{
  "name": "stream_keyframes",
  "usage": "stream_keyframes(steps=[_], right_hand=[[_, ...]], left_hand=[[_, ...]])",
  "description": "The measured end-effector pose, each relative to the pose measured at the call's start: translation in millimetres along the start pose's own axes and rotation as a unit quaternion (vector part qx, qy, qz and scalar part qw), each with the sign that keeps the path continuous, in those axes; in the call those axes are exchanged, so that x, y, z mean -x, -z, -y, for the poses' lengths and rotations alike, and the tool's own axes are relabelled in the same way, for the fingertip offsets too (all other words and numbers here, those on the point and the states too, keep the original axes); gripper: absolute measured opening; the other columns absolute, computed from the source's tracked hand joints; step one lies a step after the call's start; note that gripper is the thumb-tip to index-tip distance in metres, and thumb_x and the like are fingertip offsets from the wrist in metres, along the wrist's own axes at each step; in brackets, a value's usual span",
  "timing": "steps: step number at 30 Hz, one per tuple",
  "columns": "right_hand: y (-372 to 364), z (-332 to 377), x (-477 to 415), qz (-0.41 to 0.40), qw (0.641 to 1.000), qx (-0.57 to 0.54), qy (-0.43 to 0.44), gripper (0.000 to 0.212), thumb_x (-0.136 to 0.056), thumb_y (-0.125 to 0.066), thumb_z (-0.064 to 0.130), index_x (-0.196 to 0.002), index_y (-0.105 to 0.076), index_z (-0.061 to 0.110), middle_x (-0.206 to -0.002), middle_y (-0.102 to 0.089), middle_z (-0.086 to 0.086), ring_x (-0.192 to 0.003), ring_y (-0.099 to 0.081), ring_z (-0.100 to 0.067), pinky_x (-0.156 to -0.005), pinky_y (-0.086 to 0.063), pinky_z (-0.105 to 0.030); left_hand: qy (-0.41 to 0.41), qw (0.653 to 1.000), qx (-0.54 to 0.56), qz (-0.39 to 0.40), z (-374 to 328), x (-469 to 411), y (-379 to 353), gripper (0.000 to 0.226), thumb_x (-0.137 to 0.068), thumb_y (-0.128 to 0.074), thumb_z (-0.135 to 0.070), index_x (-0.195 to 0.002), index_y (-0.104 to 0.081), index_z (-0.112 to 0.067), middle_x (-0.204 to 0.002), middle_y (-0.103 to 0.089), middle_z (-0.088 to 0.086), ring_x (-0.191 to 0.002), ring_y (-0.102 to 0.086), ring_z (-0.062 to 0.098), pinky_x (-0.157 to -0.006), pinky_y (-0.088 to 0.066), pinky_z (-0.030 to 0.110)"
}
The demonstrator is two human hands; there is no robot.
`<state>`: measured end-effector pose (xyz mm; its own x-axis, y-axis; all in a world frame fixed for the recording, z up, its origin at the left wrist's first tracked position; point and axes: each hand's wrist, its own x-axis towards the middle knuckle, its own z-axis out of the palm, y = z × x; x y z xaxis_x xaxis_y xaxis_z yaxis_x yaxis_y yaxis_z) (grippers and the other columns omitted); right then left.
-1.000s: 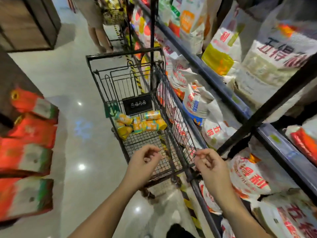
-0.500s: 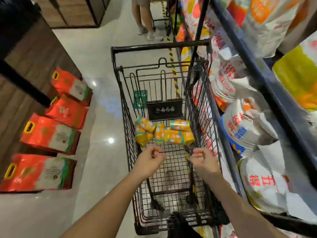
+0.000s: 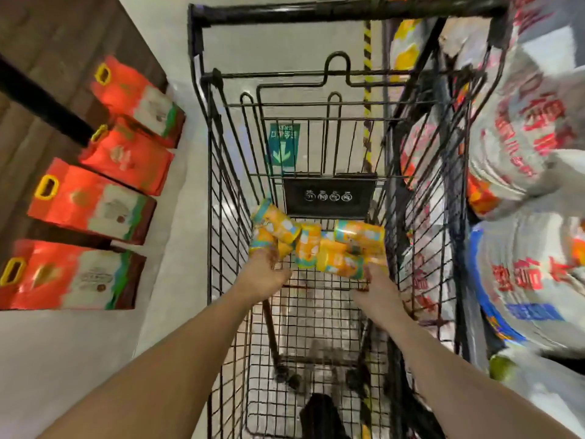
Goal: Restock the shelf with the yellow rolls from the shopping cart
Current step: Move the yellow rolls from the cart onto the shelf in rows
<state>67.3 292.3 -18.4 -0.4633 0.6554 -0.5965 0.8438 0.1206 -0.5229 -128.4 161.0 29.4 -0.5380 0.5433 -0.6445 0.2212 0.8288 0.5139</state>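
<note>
Now, both bare arms stretch forward and down into the cart (image 3: pixel 202 90), forearms nearly parallel, wrists straight. Left hand (image 3: pixel 264 275) sits low by the left wire wall, back up. Right hand (image 3: pixel 380 288) lies near the right wall, also back up, a bit nearer the camera.

Rolls (image 3: pixel 316 245) lie heaped on the basket floor at the far end, just below the black plaque (image 3: pixel 329 196). Axes are mixed. The top-left one runs diagonally, upper end toward the left wall. The right one lies crosswise. The middle one runs roughly fore-and-aft. Another lies slanted at the heap's near edge.

Left fingers meet the leftmost rolls; right fingers meet the heap's near right end. Blur hides the fingers, so whether either hand is spread or clamped on a roll cannot be told.

Red bags (image 3: pixel 91 204) line the floor to the left; white sacks (image 3: pixel 522 128) crowd the right side.
</note>
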Motion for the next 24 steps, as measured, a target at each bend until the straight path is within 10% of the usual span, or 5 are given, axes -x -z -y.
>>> stream_keyframes(steps=[4,10,14,24], right_hand=[[-23,-16,-47,0.033,0.998,0.058,-0.008,0.073,-0.084,-0.074,0.025,-0.146,-0.036,0.016,-0.136,-0.053,-0.009,-0.122,-0.052,-0.029,-0.092,-0.046,-0.035],[-58,-40,-106,0.070,0.991,0.108,0.032,0.083,-0.080,-0.076,0.025,-0.149,-0.031,0.012,-0.154,-0.034,-0.010,-0.141,-0.032,-0.028,-0.114,-0.034,-0.041],[-72,-45,-130,0.080,0.979,0.178,0.054,0.085,-0.082,-0.072,0.027,-0.150,-0.024,0.010,-0.156,-0.027,-0.012,-0.144,-0.027,-0.029,-0.118,-0.028,-0.042],[-86,-55,-154,0.006,0.956,0.277,0.099,0.078,-0.086,-0.065,0.016,-0.151,-0.021,0.019,-0.146,-0.030,-0.006,-0.133,-0.039,-0.027,-0.103,-0.045,-0.042]], left_hand=[[-0.013,0.995,-0.102,-0.011,13,-56,-6,0.028,-0.068,-0.052,-0.046,-0.084,-0.053,-0.023,-0.084,-0.058,-0.002,-0.088,-0.064,0.026,-0.068,-0.048,0.027],[-0.097,0.950,-0.295,-0.027,3,-103,4,0.075,-0.086,-0.066,-0.045,-0.146,-0.036,-0.012,-0.154,-0.033,0.010,-0.144,-0.028,0.030,-0.115,-0.029,0.040],[-0.097,0.903,-0.419,0.013,2,-132,2,0.079,-0.094,-0.052,-0.039,-0.156,-0.010,-0.014,-0.166,-0.001,0.006,-0.152,0.005,0.025,-0.123,-0.002,0.046],[-0.135,0.820,-0.550,-0.075,15,-175,-14,0.076,-0.089,-0.062,-0.018,-0.153,-0.021,-0.025,-0.154,-0.020,0.010,-0.148,-0.011,0.034,-0.119,-0.003,0.061]])
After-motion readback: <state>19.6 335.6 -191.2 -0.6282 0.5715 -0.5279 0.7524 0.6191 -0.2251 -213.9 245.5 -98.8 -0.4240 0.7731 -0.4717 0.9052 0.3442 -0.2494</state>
